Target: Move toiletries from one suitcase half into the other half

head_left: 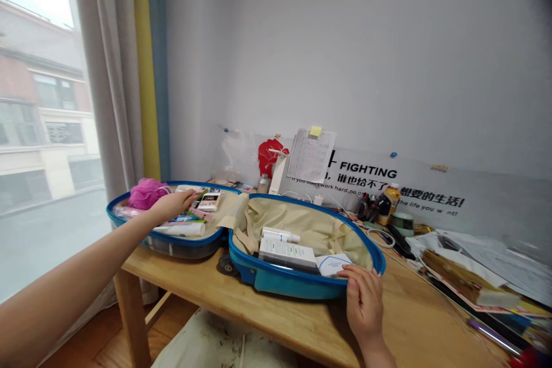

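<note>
On the wooden counter (pixel 276 313), a small blue suitcase (pixel 276 284) is being kept open, its two shell halves lying side by side. The left hand (pixel 172 204) is being extended over the left half (pixel 181 244), with the fingers loosely spread above a group of toiletries; nothing is being grasped by this grip, and whether the fingertips are touching the items cannot be told. A pink bath sponge (pixel 145 192) is lying just beside that hand, and a white tube (pixel 181 229) is lying below it near the shell rim. The right hand (pixel 364 305) is being rested on the near rim of the right half (pixel 302 290), palm down, with the fingers loosely curled over the edge; no object is being enclosed. Within the beige lining (pixel 314 225) of the right half, a white bottle (pixel 280 235), a flat white box (pixel 288 253) and a small white carton (pixel 333 264) are being held, the carton lying just beside the right fingertips. Papers (pixel 483 256) are lying at the right of the counter.
</note>
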{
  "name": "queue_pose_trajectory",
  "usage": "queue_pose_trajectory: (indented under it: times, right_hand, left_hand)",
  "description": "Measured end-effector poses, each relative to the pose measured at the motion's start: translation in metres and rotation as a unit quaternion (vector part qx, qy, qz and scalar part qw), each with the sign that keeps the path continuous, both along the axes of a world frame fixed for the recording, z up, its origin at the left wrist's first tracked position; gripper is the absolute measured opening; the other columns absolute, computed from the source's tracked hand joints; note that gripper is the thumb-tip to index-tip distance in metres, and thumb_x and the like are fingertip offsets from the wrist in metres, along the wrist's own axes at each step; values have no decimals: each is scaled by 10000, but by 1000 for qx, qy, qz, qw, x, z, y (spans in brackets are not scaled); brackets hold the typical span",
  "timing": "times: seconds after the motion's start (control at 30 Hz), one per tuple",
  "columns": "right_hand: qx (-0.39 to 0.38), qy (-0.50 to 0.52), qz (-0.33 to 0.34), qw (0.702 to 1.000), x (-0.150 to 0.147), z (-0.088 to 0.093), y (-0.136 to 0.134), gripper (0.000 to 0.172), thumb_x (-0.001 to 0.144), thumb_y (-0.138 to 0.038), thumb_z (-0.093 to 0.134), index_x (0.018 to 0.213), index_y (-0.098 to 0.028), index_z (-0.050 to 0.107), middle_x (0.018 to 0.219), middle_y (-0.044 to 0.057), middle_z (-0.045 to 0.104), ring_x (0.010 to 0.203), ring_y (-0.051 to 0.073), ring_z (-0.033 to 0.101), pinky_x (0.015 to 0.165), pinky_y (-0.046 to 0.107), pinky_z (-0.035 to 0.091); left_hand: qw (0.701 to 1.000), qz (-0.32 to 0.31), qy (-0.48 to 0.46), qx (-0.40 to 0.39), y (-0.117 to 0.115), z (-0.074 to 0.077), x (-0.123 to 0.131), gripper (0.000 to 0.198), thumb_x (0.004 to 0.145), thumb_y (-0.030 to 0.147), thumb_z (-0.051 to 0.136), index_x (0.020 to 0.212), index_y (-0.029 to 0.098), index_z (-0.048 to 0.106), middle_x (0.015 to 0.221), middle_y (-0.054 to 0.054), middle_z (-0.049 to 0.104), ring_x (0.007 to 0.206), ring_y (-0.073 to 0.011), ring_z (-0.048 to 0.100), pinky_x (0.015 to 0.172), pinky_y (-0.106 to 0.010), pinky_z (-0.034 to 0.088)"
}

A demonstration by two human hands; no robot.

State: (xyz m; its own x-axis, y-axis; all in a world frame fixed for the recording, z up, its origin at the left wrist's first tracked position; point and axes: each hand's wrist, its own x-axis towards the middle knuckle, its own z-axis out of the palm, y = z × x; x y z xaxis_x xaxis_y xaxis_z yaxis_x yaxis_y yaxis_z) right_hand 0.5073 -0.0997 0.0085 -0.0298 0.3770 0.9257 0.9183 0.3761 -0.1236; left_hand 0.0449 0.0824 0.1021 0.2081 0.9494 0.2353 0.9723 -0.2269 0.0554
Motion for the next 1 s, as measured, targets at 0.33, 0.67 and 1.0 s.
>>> queue_pose_trajectory:
  times: [0.33,0.67,1.0]
  right_hand:
    - [-8,-6,-12,1000,0,2,-1,289,890,-276,314,818,-207,585,854,44,614,867,185,553,934,404,293]
    - [-9,3,-9,1000,-2,3,-2,282,885,-264,322,817,-202,588,861,48,614,871,181,549,939,407,292]
    - [-15,1,-6,1000,3,-2,0,276,881,-272,332,809,-203,589,871,49,615,872,190,551,941,417,291]
  left_hand:
    - [991,68,113,25,0,26,26,414,899,417,243,1037,197,566,939,-124,677,860,-261,630,747,-348,428]
    - [980,-182,51,69,-16,50,165,406,917,305,246,1262,221,444,1141,-92,587,1006,-213,565,837,-313,415]
    - [933,-333,98,-99,-22,-14,241,380,867,245,372,1208,183,528,1140,-138,580,1029,-242,558,850,-330,430]
